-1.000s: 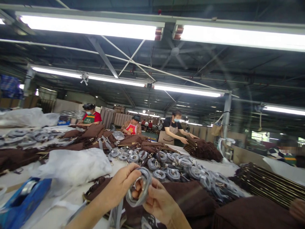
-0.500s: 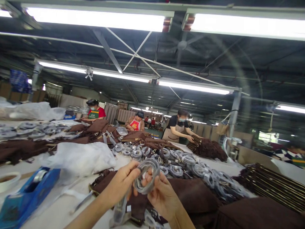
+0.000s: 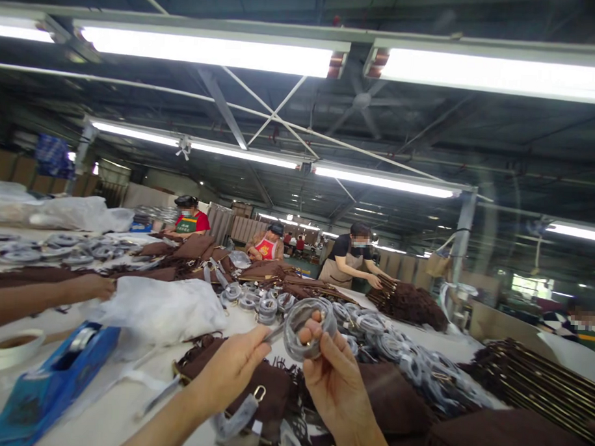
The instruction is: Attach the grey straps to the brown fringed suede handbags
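Observation:
Up in front of me is a coiled strap [image 3: 292,332] in clear plastic wrapping. My right hand [image 3: 339,380] grips it from the right, its fingertips showing through the ring. A short length of the strap runs left to my left hand [image 3: 236,364], which pinches it between closed fingers. Below my left hand is a plastic-wrapped strap end [image 3: 239,416] with a gold clasp [image 3: 259,393]; whether it hangs from that hand or rests on the bag, I cannot tell. Beneath my hands lies a dark brown bag [image 3: 271,404].
Several wrapped strap coils [image 3: 391,330] spread beyond my hands. A blue tape dispenser [image 3: 52,396], a tape roll [image 3: 12,348] and white plastic [image 3: 167,309] are at left. Another person's arm [image 3: 46,293] reaches in there. Stacked brown bags [image 3: 514,432] lie right; a co-worker [image 3: 348,257] handles bags across the table.
The coil has moved right and up with my right hand. My left hand has drawn away from the ring, holding the strap's tail. Another person's arm has come in at left.

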Motion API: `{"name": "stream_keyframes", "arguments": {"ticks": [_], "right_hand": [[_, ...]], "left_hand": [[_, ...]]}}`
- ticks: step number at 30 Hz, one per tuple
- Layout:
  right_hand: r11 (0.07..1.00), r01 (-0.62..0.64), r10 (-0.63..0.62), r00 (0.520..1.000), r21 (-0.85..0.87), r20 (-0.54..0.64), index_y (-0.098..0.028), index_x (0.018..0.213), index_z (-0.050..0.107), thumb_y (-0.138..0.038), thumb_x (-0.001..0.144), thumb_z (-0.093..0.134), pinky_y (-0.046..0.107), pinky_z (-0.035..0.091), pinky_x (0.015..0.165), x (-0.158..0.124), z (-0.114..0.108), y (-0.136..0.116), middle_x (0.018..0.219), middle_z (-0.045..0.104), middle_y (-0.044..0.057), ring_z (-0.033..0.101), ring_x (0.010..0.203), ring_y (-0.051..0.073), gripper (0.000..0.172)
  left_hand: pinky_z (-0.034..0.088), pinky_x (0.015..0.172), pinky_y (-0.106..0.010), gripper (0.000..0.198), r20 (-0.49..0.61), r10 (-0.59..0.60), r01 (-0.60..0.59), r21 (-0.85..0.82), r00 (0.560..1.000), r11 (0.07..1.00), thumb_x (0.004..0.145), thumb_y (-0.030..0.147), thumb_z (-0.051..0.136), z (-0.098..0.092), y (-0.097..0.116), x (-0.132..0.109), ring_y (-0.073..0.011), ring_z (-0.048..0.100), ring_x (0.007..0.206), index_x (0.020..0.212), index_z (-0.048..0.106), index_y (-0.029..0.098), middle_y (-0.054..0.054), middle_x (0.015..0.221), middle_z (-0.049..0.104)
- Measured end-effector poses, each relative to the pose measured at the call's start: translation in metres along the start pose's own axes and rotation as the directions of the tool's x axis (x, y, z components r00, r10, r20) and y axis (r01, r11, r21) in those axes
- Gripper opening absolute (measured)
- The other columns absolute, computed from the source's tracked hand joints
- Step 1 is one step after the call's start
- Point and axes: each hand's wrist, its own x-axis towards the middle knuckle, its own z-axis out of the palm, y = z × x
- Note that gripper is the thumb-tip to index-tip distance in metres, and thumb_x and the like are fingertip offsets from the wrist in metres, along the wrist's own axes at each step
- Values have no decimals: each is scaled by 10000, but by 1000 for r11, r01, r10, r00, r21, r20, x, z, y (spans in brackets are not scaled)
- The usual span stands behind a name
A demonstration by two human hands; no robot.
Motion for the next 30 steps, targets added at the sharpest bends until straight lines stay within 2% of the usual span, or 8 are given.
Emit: {"name": "stream_keyframes", "arguments": {"ticks": [3, 8, 12, 16, 21, 23, 26, 30], "right_hand": [[998, 65, -65, 998, -24, -13, -196, 907, 709, -182, 651, 853, 156, 601, 518, 1, 5, 4, 832, 754, 16, 722, 775, 154, 294], [972, 139, -133, 990, -188, 43, -188, 923, 695, -193, 682, 827, 194, 605, 475, 2, 4, 5, 829, 723, 24, 712, 829, 202, 274], [946, 189, -174, 981, -263, 81, -185, 913, 684, -204, 703, 809, 185, 585, 436, 1, 1, 8, 807, 701, 19, 702, 717, 172, 245], [940, 201, -189, 979, -275, 70, -184, 871, 679, -196, 712, 799, 155, 545, 403, 2, 2, 14, 801, 710, 16, 678, 641, 140, 199], [925, 317, -323, 946, -211, 7, -215, 890, 691, -196, 661, 838, 179, 596, 541, 10, 12, 1, 841, 726, -6, 706, 806, 160, 273], [926, 339, -346, 938, -165, -16, -222, 885, 690, -194, 659, 838, 243, 619, 678, 16, 16, -7, 863, 729, -17, 700, 893, 168, 272], [953, 290, -293, 956, -85, -28, -208, 872, 688, -188, 713, 795, 292, 596, 809, 27, 15, -15, 926, 732, -6, 667, 1003, 163, 192], [947, 282, -291, 956, -155, -42, -201, 902, 675, -221, 753, 753, 184, 593, 639, 37, 1, -14, 970, 724, 15, 656, 1008, 156, 169]], "left_hand": [[332, 635, -255, 156, 6, -21, 21, 4, 1000, 1000, 924, 329, 411, -1, 1, -2, -157, 479, 682, 994, 502, 223, 34, 733, 544], [278, 507, -223, 385, 18, -57, 60, -262, 998, 963, 935, 536, 341, -2, -4, 3, -107, 321, 543, 740, 419, 214, 74, 596, 358], [153, 402, -210, 515, 247, -166, 282, -576, 955, 767, 827, 691, 426, -6, 6, 6, -64, 226, 418, 803, 506, 183, 71, 537, 437], [63, 385, -201, 582, 423, -208, 463, -696, 882, 549, 808, 706, 441, -2, 16, 5, -29, 116, 398, 832, 572, 139, 44, 577, 487], [227, 371, -165, 434, 259, -143, 282, -654, 955, 702, 805, 602, 551, 10, 9, 3, -38, 317, 416, 859, 531, 172, 31, 685, 561], [335, 425, -181, 431, 257, -142, 274, -608, 956, 745, 816, 595, 514, 12, 4, 2, -56, 404, 444, 753, 520, 169, 43, 623, 527], [429, 537, -222, 401, 224, -258, 340, -541, 940, 770, 787, 553, 537, 11, -7, 1, -90, 497, 524, 734, 549, 156, 46, 610, 517], [433, 547, -225, 380, 218, -317, 385, -517, 923, 765, 778, 524, 566, 9, -16, -7, -86, 495, 530, 748, 563, 146, 43, 632, 531]]}}
